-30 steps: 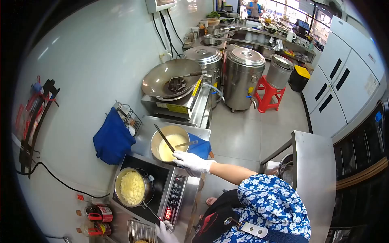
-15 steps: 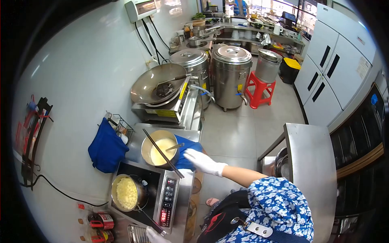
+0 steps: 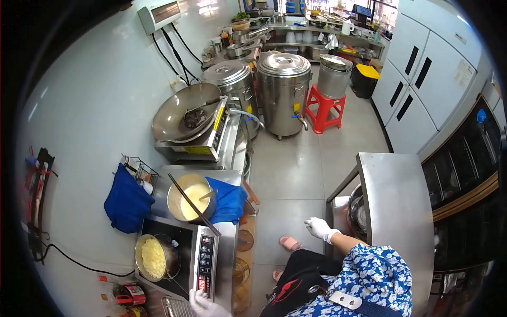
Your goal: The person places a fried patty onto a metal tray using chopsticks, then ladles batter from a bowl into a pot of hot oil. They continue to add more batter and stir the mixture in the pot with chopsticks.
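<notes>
A lidded steel barrel (image 3: 285, 98) stands on the floor beyond the work line, with a steel-topped side table (image 3: 396, 195) at the right. A wok (image 3: 177, 113) sits on its burner by the wall, a ladle lying inside it. Nearer is an induction cooker (image 3: 185, 251), red digits lit on its panel. Just beside the cooker stands a pot (image 3: 209, 209) of pale yellow liquid, a blue cloth (image 3: 231, 201) next to it. A smaller saucepan (image 3: 170, 258) rests on the cooker's black surface, filled with yellow pieces (image 3: 153, 259), its handle (image 3: 179, 286) running toward the operator. The right hand (image 3: 319, 229), gloved in white, is over the floor near the side table, fingers loosely bent and holding nothing. The left hand (image 3: 205, 305), likewise gloved, is at the end of the saucepan handle; whether its fingers are closed on it cannot be told. Dark chopsticks (image 3: 194, 205) lie slantwise across the pot, tips past the rim, and a utensil handle (image 3: 208, 195) leans out of the liquid.
</notes>
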A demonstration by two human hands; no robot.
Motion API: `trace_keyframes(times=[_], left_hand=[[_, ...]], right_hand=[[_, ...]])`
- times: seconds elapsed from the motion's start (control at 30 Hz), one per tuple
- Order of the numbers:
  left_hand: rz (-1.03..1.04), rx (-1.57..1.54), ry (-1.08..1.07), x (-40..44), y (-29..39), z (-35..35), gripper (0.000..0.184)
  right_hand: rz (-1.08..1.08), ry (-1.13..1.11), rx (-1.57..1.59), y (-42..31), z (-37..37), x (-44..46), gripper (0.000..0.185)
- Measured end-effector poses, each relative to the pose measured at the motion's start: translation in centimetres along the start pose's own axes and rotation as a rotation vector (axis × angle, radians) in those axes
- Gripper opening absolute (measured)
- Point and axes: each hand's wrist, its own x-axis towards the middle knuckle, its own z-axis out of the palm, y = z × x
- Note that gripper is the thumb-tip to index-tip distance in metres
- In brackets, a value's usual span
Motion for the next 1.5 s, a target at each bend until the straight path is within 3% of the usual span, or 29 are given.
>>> trace_keyframes(times=[0.13,0.3,0.5,0.6,1.1,1.3,1.5], left_hand=[[-0.137,-0.009,-0.175,-1.2,1.7,4.7,0.023],[-0.224,-0.106,-0.199,-1.9,6.1,13.9,0.022],[-0.03,-0.087,-0.336,-0.9,9.9,22.4,0.019],[-0.02,-0.082,-0.397,-0.4,11.6,25.0,0.018],[0.096,-0.097,-0.484,-0.1,16.2,30.7,0.016],[0.094,-0.06,-0.487,0.0,16.6,31.0,0.016],[0.079,-0.012,-0.478,0.2,16.4,30.6,0.016]], right_hand=[[0.035,-0.066,0.1,3.1,0.8,3.7,0.027],[-0.05,-0.113,0.124,6.8,-2.0,8.8,0.027],[0.029,-0.021,0.152,13.8,-5.3,12.5,0.027],[0.2,0.005,0.213,16.8,-6.3,12.7,0.026],[0.377,0.144,0.372,21.3,-8.5,11.3,0.025],[0.514,0.095,0.438,21.8,-8.1,11.0,0.026],[0.512,-0.011,0.502,21.1,-5.0,11.6,0.028]])
